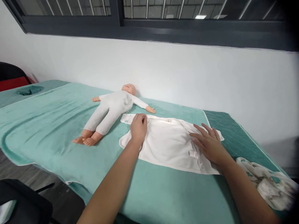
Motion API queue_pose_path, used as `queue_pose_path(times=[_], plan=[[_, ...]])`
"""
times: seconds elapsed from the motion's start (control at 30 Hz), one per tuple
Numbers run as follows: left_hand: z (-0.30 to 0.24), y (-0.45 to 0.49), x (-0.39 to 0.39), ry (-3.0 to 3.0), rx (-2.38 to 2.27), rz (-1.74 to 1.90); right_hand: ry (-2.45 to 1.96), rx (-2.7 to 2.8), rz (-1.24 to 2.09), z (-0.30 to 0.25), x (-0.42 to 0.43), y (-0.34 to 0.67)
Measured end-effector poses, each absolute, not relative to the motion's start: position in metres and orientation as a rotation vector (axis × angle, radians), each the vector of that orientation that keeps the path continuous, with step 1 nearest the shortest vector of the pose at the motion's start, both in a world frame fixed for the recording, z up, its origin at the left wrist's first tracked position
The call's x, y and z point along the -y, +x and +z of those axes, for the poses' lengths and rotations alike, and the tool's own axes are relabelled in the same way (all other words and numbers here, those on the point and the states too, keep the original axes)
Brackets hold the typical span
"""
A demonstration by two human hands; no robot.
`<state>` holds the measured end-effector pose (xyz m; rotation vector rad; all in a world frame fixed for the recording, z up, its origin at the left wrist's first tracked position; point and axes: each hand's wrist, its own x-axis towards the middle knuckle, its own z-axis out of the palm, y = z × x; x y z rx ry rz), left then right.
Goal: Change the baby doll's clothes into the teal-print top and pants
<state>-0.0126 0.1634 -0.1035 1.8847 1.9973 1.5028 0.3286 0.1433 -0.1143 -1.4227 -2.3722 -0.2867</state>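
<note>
A white baby shirt (169, 144) lies spread out on the green bed cover, with a small label at its neckline and a tag on its right half. My left hand (138, 127) is closed at the shirt's upper left, the fingers curled down and pinching the fabric near the patterned cuff. On the right part of the shirt my right hand (209, 143) rests open, fingers spread over the cloth. Left of the shirt, a baby doll (113, 105) in a white cloth body lies on its back, one arm stretched towards the shirt.
The green cover (46, 124) drapes over the bed's front edge. Crumpled patterned baby clothes (268, 183) lie at the right. A white wall (187, 74) with a dark-framed window (149, 29) stands behind. A black chair (23, 199) is at the lower left.
</note>
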Motion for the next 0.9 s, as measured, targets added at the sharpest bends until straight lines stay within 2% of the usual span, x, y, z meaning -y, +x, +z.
queue_pose_path(times=[0.17, 0.63, 0.77, 0.9], plan=[[-0.104, -0.013, -0.161, 1.946, -1.987, 1.475, -1.551, 2.227, -0.532, -0.114, -0.129, 0.312], [-0.103, -0.015, -0.16, 1.915, -1.996, 1.422, -1.612, 2.193, -0.457, -0.119, -0.098, 0.282], [-0.099, -0.017, -0.136, 1.943, -1.909, 1.436, -1.487, 2.269, -0.349, -0.099, -0.09, 0.249], [-0.082, -0.047, -0.1, 2.055, -1.813, 1.471, -1.267, 2.298, -0.047, -0.076, -0.114, 0.19]])
